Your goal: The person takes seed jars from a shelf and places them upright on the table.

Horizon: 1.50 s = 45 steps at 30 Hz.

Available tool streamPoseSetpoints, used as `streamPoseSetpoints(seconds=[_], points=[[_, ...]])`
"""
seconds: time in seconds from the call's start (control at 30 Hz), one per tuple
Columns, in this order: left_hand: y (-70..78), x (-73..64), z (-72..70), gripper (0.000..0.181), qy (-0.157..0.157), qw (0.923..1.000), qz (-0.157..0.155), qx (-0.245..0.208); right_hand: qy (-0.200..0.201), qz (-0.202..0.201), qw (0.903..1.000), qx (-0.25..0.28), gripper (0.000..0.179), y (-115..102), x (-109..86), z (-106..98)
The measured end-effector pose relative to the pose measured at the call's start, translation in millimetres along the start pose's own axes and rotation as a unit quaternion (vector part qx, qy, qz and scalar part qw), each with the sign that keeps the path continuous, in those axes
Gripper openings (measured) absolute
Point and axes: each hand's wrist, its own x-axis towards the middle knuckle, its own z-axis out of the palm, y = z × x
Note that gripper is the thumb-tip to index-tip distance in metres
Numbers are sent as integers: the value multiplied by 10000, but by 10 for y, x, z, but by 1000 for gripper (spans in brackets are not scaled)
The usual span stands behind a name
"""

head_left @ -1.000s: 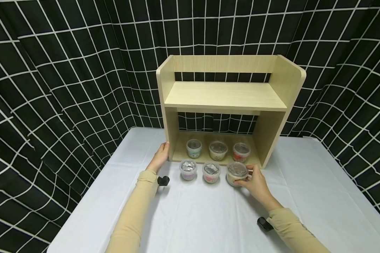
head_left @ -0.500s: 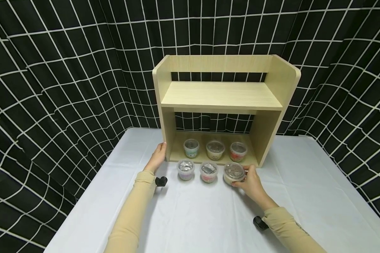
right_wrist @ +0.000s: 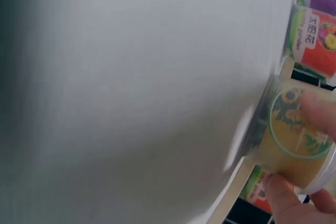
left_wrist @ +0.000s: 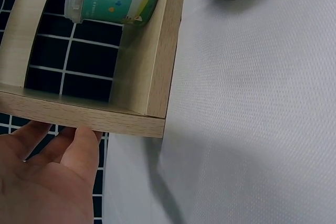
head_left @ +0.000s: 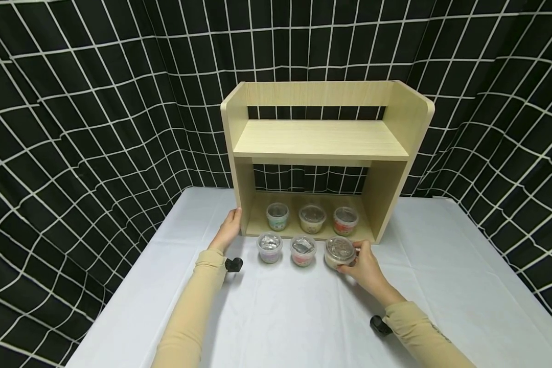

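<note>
My right hand grips a lidded clear plastic tub with pale yellow contents, just in front of the wooden shelf unit's lower board. In the right wrist view, the thumb and fingers hold the tub's sides, and a round printed label shows. Fingers of my left hand touch the outside of the shelf's left panel. A purple-toned tub and a pink one stand left of the held tub on the cloth. Behind, on the lower board, are a teal tub, a yellowish tub and a red tub.
The shelf unit's upper board bears nothing. A white cloth covers the table. Black curtains with a white grid hang behind and at both sides. Both wrists wear small black cameras.
The head view has shifted slightly. The tub in my right hand seems to have tilted a little. My left hand stays against the shelf.
</note>
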Motion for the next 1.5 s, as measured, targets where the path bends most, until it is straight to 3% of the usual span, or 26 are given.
streamPoseSetpoints(seconds=[0.33,0.57,0.73,1.2,1.5], points=[[0,3,4,67,-55,10000,9,-79,-536,-178,9954,768,76,24,-53,-129],[-19,-7,21,71,79,9999,131,-4,-797,-547,9922,782,75,60,-44,-281],[-17,-1,19,65,-40,9999,26,-92,-876,-653,9890,1001,74,42,-1,-395],[0,-6,13,65,-63,9999,-43,-73,-319,-221,9917,1223,71,-154,266,-528],[-8,-11,12,65,-97,9999,-53,-125,-186,-108,9906,1354,72,-152,427,-569]])
